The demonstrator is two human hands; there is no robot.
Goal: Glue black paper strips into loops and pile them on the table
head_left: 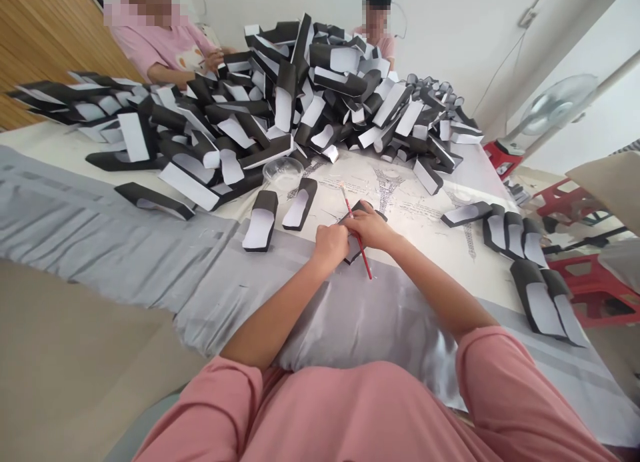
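Note:
My left hand (332,244) is closed, pinching the near side of a black paper shoe (356,252) low over the table edge. Across the shoe's far side lies my right hand (371,227), with its fingers bent and a thin red brush (365,257) held among them. The brush's bristle end points away from me. Much of the shoe is hidden under both hands. Left of them, two black paper shoes with white insoles (259,230) (299,209) rest on the cloth. Behind these stands a clear plastic bowl (283,174).
A large heap of black-and-white paper shoes (285,105) covers the back of the table. Several more shoes (514,235) line the right side. Two people in pink (167,45) (385,42) sit behind the heap. A fan (557,105) and red stools (595,289) stand right.

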